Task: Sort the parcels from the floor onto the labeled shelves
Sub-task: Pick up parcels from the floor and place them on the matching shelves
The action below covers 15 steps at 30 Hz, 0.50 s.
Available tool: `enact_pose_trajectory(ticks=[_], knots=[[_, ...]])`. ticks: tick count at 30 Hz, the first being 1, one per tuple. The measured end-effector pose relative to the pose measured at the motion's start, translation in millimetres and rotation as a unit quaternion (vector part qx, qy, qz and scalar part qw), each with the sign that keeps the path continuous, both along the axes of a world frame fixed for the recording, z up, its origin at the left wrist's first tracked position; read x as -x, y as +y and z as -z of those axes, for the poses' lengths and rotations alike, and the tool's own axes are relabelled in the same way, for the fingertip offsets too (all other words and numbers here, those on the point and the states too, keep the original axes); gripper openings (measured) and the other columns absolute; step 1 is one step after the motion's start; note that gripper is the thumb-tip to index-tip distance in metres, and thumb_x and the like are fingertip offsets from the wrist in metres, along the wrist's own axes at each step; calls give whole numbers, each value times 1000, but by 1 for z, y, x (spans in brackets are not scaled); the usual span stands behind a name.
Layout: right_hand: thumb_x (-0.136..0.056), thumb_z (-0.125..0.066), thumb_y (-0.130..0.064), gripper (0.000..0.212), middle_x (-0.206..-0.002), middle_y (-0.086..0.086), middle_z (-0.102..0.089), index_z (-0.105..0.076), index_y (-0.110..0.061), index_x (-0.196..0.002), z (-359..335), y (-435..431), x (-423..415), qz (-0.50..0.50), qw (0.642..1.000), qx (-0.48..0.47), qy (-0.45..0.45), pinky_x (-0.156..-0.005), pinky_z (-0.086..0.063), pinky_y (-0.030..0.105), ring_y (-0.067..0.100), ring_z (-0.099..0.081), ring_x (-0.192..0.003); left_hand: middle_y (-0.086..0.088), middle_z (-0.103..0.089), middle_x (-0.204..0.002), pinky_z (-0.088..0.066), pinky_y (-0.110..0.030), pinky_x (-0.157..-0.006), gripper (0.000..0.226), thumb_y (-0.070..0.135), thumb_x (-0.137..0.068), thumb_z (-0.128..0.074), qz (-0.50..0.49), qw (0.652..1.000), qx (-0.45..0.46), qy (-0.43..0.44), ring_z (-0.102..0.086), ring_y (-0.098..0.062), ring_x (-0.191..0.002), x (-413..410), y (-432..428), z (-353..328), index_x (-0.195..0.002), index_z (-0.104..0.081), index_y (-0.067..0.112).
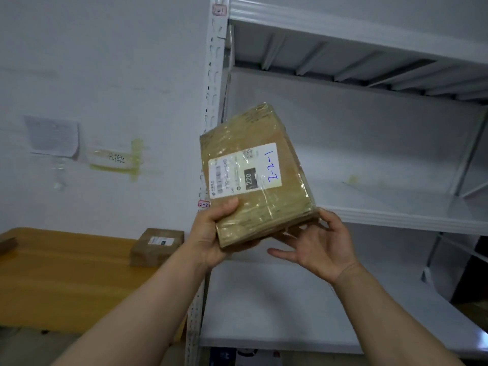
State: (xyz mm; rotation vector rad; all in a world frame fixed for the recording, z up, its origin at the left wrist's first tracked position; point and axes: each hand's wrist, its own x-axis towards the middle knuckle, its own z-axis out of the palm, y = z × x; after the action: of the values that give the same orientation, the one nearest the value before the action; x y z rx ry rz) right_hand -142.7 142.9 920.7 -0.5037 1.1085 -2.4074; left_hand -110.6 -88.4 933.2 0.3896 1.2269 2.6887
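A brown cardboard parcel point(258, 175), wrapped in clear tape, is held up in the air in front of a white metal shelving unit, tilted, and is not yet set on any board. Its lower left corner is gripped by the left hand point(211, 233), with the thumb pressed on the top face just below the white label point(245, 173). Its lower right corner is cradled by the right hand point(322, 247), whose fingers are bent round that corner while the thumb sticks out free. "2-2-1" is handwritten in blue on the label. A small red-edged tag point(203, 204) marked "2-2" is fixed to the unit's left post, level with the front edge of the middle shelf point(396, 215), which lies just behind the parcel. From this match, the middle shelf is judged to be the likely destination, so the step in hand looks like checking the label before placing. No sorted parcel can be seen on the middle shelf or on the lower shelf point(264, 313), so the sorting seems to be at an early stage. A second parcel point(157, 247) lies near the right edge of a yellow worktop point(66, 273) to the left of the unit. The floor is out of view, so how many parcels remain cannot be told.
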Motion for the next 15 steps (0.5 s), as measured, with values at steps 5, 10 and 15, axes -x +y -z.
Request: enact_pose_trajectory(ticks=[5, 10, 15], knots=[[-84, -69, -45, 55, -148, 10, -50, -55, -43, -138, -41, 8, 11, 230, 967, -96, 46, -102, -41, 66, 33, -51, -134, -11, -72, -114, -59, -42, -73, 78, 7, -65, -77, -34, 957, 254, 140, -71, -33, -99, 13, -32, -53, -137, -50, 19], [-65, -80, -65, 79, -127, -20, -57, -44, -55, -135, -70, 11, 9, 278, 924, -210, 161, -75, -61, 47, 12, -59, -116, 8, -70, -120, -54, -42, -95, 110, 18, -55, -90, -29, 854, 482, 195, -67, -21, -111, 22, -44, -86, -146, -36, 47], [-69, -85, -44, 61, -119, 5, -72, -66, -22, -122, -62, 28, 11, 294, 911, -235, 168, -75, -60, 44, 26, -72, -104, 8, -51, -141, -47, -37, -98, 117, 39, -50, -92, -110, 754, 595, 256, -50, -19, -127, 23, -41, -108, -147, -27, 52]])
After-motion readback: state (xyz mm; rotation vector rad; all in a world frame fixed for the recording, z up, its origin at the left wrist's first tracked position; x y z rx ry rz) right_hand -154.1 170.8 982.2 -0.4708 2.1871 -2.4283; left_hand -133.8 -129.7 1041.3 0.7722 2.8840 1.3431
